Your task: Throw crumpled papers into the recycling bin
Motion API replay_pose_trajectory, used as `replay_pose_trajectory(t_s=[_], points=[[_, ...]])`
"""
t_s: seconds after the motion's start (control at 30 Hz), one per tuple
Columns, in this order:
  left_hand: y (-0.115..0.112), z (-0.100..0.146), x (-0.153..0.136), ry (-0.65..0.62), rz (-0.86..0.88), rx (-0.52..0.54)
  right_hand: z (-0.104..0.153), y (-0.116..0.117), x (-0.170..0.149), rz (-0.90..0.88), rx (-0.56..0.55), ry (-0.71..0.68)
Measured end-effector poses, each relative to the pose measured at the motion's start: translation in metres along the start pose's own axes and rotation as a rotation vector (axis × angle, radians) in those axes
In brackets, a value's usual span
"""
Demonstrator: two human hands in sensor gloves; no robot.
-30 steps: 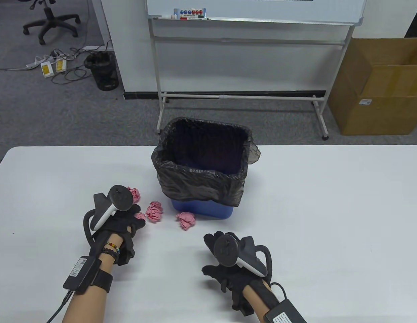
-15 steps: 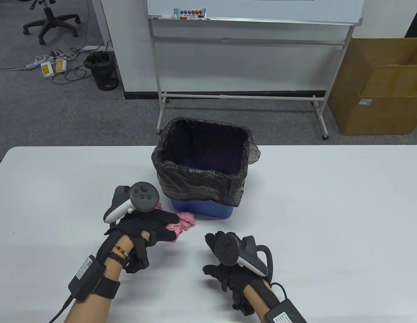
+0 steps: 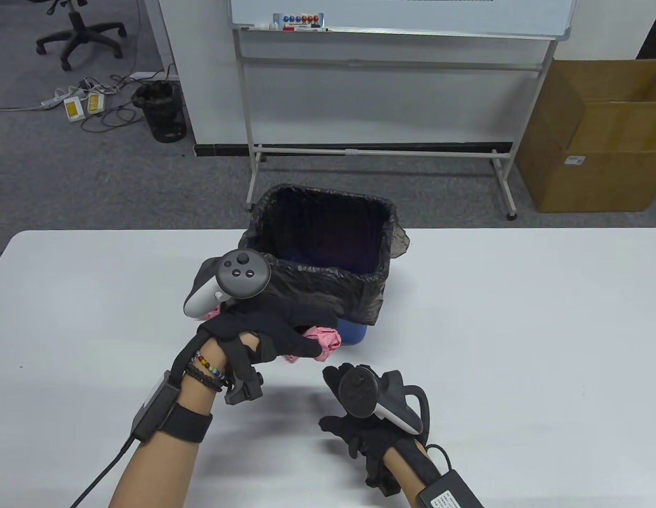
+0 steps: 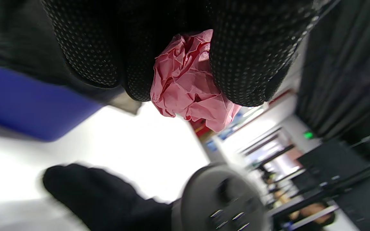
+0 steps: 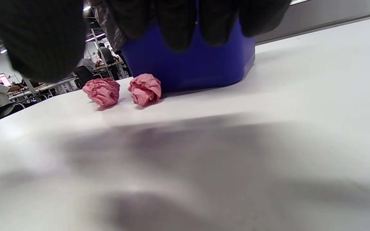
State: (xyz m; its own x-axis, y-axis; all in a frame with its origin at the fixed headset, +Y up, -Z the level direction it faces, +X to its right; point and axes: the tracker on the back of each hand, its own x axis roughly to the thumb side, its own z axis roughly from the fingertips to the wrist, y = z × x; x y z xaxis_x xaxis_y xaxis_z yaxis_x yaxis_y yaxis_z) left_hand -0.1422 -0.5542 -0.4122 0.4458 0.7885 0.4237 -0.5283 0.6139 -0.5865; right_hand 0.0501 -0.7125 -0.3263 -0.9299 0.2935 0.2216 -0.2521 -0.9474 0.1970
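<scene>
My left hand (image 3: pixel 307 345) grips a pink crumpled paper ball (image 3: pixel 327 341) and holds it above the table, just in front of the blue bin (image 3: pixel 352 333) with its black bag liner (image 3: pixel 317 275). The left wrist view shows the ball (image 4: pixel 188 80) pinched between my gloved fingers (image 4: pixel 242 64). Two more pink balls (image 5: pixel 102 92) (image 5: pixel 145 89) lie on the table by the bin's base; in the table view my left hand mostly hides them. My right hand (image 3: pixel 343 381) rests on the table, empty, below the bin.
The white table (image 3: pixel 518 328) stretches wide to the right and left of the bin. Beyond its far edge stand a whiteboard frame (image 3: pixel 381 151) and a cardboard box (image 3: pixel 598 143) on the floor.
My left hand swept right from the left balls, took hold of one pink ball and lifted it up toward the bin's front. My right hand has stayed still.
</scene>
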Motion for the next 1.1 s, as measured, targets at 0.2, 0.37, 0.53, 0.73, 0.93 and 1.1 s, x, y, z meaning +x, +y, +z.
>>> replay_pose_trajectory(t_s=[0.2, 0.37, 0.53, 0.73, 0.93, 1.1], points=[[0.029, -0.005, 0.024, -0.105, 0.051, 0.324, 0.000, 0.000, 0.000, -0.003, -0.001, -0.002], [0.041, -0.010, 0.031, 0.025, -0.156, 0.714, 0.000, -0.001, 0.000, -0.008, -0.007, -0.001], [0.038, -0.023, 0.015, 0.210, -0.404, 0.639, 0.000, 0.000, -0.001, -0.006, -0.004, 0.000], [0.047, 0.000, -0.007, 0.234, -0.364, 0.678, 0.000, -0.001, -0.001, -0.008, -0.007, -0.002], [0.059, 0.030, -0.030, 0.308, -0.393, 0.745, 0.000, -0.001, -0.001, -0.009, -0.014, 0.001], [0.066, 0.049, -0.058, 0.383, -0.383, 0.799, 0.000, -0.001, -0.001, -0.003, -0.010, 0.002]])
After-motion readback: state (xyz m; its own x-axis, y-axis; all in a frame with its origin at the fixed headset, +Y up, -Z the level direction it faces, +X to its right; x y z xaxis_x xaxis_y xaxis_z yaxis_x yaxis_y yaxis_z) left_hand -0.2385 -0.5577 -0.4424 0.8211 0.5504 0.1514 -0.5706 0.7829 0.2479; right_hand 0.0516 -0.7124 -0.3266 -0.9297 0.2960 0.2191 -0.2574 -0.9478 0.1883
